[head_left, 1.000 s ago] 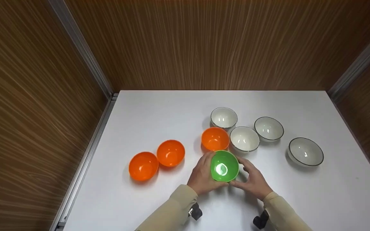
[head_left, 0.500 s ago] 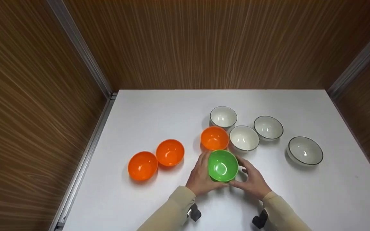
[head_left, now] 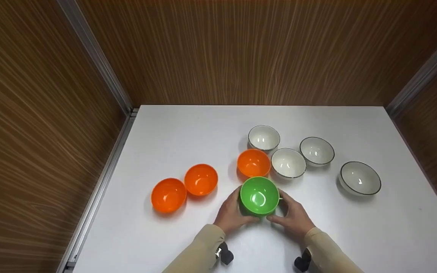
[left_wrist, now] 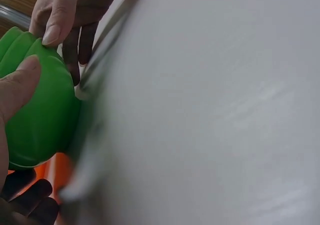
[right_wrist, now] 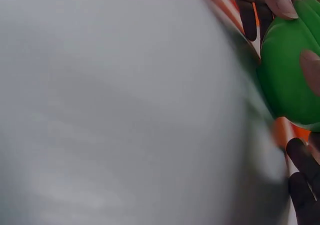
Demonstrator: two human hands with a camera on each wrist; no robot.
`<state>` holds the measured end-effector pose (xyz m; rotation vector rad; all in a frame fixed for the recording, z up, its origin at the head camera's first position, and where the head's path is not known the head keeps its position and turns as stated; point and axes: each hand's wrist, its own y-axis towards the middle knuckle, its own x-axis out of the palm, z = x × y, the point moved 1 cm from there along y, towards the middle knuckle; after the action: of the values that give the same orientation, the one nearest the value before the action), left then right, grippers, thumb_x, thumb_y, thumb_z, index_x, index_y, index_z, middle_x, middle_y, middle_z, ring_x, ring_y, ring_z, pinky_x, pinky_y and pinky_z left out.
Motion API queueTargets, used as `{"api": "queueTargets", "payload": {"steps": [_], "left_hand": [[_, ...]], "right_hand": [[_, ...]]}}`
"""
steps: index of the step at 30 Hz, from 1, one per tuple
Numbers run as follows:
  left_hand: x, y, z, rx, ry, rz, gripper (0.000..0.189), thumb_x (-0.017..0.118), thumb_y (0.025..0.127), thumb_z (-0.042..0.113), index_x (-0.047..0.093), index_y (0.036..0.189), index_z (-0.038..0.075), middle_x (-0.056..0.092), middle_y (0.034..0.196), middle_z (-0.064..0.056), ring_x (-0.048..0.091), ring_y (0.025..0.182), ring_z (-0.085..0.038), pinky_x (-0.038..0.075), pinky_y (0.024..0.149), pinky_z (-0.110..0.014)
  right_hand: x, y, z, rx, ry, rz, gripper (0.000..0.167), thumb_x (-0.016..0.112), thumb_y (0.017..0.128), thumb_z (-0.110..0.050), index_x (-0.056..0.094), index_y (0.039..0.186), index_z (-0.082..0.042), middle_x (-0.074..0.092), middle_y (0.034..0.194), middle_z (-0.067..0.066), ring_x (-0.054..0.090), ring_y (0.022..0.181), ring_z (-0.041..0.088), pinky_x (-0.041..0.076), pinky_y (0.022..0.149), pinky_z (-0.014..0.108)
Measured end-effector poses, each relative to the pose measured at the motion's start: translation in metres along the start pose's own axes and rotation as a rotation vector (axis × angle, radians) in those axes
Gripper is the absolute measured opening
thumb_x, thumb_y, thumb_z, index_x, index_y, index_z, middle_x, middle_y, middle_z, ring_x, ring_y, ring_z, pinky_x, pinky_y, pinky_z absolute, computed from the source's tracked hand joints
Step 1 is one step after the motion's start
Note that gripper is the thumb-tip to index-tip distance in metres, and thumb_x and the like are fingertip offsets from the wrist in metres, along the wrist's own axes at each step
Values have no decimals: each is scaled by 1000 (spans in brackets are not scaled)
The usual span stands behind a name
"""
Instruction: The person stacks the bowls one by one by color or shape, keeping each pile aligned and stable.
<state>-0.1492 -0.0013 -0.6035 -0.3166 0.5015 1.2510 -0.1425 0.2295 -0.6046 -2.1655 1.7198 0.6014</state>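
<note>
Between my two hands are nested green bowls [head_left: 259, 196], upright, just in front of an orange bowl [head_left: 253, 163]. Layered rims show near their top edge on the green bowls [left_wrist: 42, 110] in the left wrist view. My left hand [head_left: 230, 213] grips the left side, thumb on the near wall and fingers around the far side. My right hand [head_left: 294, 215] holds the right side in the same way, its thumb near the left one. In the right wrist view, both thumbs touch the green bowls [right_wrist: 287, 80]. Whether their base touches the table cannot be seen.
Two orange bowls, one at the left [head_left: 168, 195] and one beside it [head_left: 201, 180], stand left of my hands. Several white dark-rimmed bowls [head_left: 288, 163] stand behind and to the right on the white table [head_left: 188, 132]. Wood-grain panels [head_left: 241, 53] enclose the back and sides.
The green bowls have shifted slightly left, and their rim looks larger in the head view. Both hands have moved a little left with them, the left fingers now lower beside the rim. Other bowls stayed.
</note>
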Motion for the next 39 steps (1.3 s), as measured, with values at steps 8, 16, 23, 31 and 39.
{"api": "queueTargets", "payload": {"steps": [8,16,23,31,39], "left_hand": [[-19,-6,-11,-58,-7,-16,112,86,61,50,27,151,19,37,150,2,34,138,-17,27,113,-40],[-41,-5,-28,-41,-53,-42,112,87,61,48,27,151,22,38,149,6,36,136,-13,32,111,-34],[-51,-6,-37,-19,-148,-40,105,87,67,36,27,151,19,40,149,-1,40,134,-18,37,108,-32],[-58,-3,-43,-50,-189,-42,102,87,69,31,26,151,22,38,150,0,38,135,-18,35,109,-33],[-69,2,-47,-110,-241,-61,102,85,70,30,24,152,25,36,151,-1,36,137,-20,31,112,-39]], "right_hand": [[18,8,-7,-18,-10,2,101,89,63,-33,38,147,-8,51,140,6,52,121,23,28,113,46],[35,22,-13,-24,-59,-18,102,87,61,-47,43,144,-9,53,139,5,47,129,24,27,113,46],[45,34,-19,-43,-54,-29,99,86,64,-48,42,144,-10,58,132,4,55,117,21,35,108,47],[52,45,-22,-37,-52,-56,95,84,66,-48,41,145,-18,63,110,-6,59,94,12,46,95,41],[61,55,-30,-24,-57,-43,91,82,68,-50,40,145,-27,60,98,-5,56,84,15,48,75,34]]}}
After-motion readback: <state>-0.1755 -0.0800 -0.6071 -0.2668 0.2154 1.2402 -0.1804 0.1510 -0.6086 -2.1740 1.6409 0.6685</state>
